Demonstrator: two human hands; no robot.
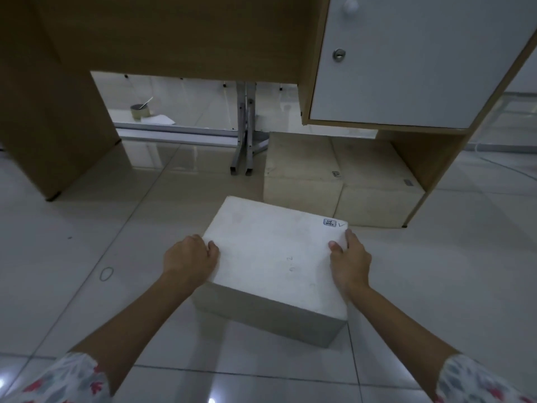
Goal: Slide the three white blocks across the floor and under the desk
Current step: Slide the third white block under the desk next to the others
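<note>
**A:** Start at the left. What's over there?

**B:** The brown wooden side panel of the desk (pixel 55 126), standing on the glossy pale tiled floor (pixel 87 228). Past it is the open knee space, and well behind that a small round tin with a stick in it (pixel 141 110) beside a sheet of paper.

**A:** And the hands?

**B:** The left hand (pixel 190 261) is curled over the left edge of the large white rectangular block (pixel 273 257), thumb on top and fingers wrapped down the side. The right hand (pixel 350 264) clamps the right edge the same way, near the small blue-edged label (pixel 329 222) at the far right corner. So both hands grip the block and neither is spread flat. The block sits on the floor in front of the desk, not yet under it, turned a little askew.

**A:** Where should it go?

**B:** Two more pale blocks (pixel 343 181) lie side by side under the white cabinet door (pixel 412 59) on the right. I'd judge this is the last one. Its far right corner is near them, so a straight push might jam. Better to keep it flat on the tile, press evenly with both hands, and steer left of the grey metal legs (pixel 245 135), or square it up first.
</note>
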